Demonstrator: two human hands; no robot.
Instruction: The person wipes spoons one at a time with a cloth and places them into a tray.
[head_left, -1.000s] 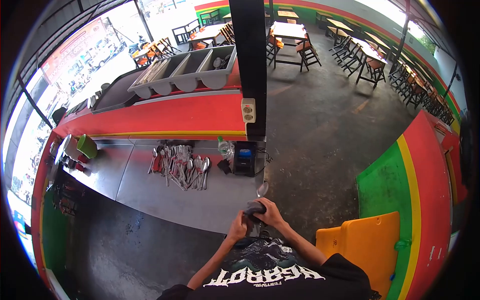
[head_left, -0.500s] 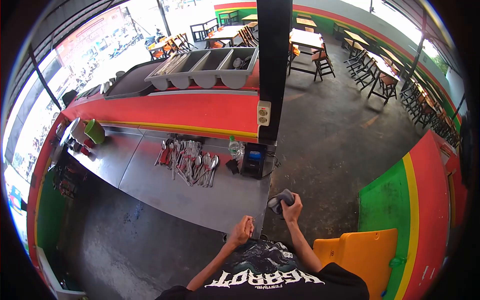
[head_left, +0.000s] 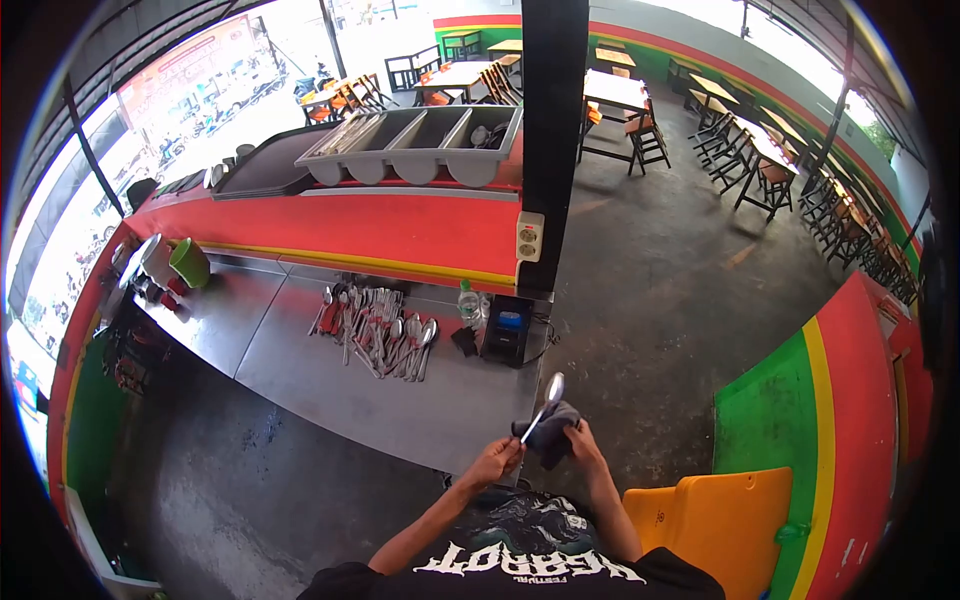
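Observation:
A metal spoon (head_left: 554, 390) points up and to the right, its handle end pinched in my left hand (head_left: 495, 462). My right hand (head_left: 585, 445) is closed on a dark grey cloth (head_left: 550, 432), which lies behind and beside the spoon's handle. The spoon's bowl stands above the cloth, uncovered. On the steel counter (head_left: 300, 360), ahead and to the left of my hands, lies a loose pile of spoons and forks (head_left: 380, 330).
Near the pile stand a clear bottle (head_left: 467, 300) and a black device (head_left: 508, 330). A grey divided cutlery tray (head_left: 410, 150) sits on the red ledge. A green cup (head_left: 189, 262) is at far left. Orange chairs (head_left: 730, 520) stand at lower right, beside a low wall.
The spoon's bowl, earlier wrapped in the cloth, now shows bare above it. My right hand and the cloth have moved down toward my left hand, and the cloth hangs looser.

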